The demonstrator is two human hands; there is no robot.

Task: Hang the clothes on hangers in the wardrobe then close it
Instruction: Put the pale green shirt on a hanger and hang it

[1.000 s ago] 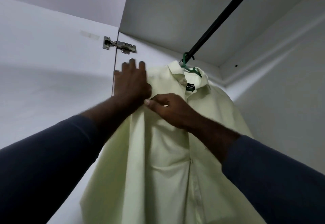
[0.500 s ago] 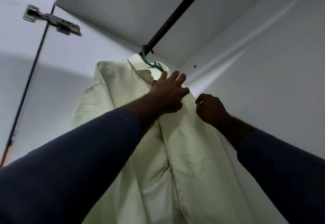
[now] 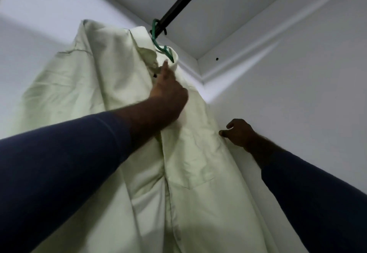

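A pale green shirt [image 3: 111, 78] is hanging on a green hanger [image 3: 158, 43], whose hook is sitting over the black rail [image 3: 184, 0] inside the wardrobe [image 3: 297, 78]. So 1 garment is already hanging directly below the rail, draping down out of view.

The left hand [image 3: 168, 94] is reaching up to just below the rail, where 1 straight finger is pressing the shirt's collar beside the hanger's neck. Its other fingers are hiding behind the hand, so I cannot tell whether they are gripping cloth. The right hand [image 3: 241, 133] is working well below the rail, on the side toward the wardrobe's inner wall. Its fingers are curling loosely, with the tips touching the shirt's outer edge; whether they are pinching the fabric, I cannot tell.

Judging from this, the person is tidying how the shirt sits, not hanging it. No other clothes are showing near the rail, so how many are waiting is unclear. Closing the wardrobe is not yet done.
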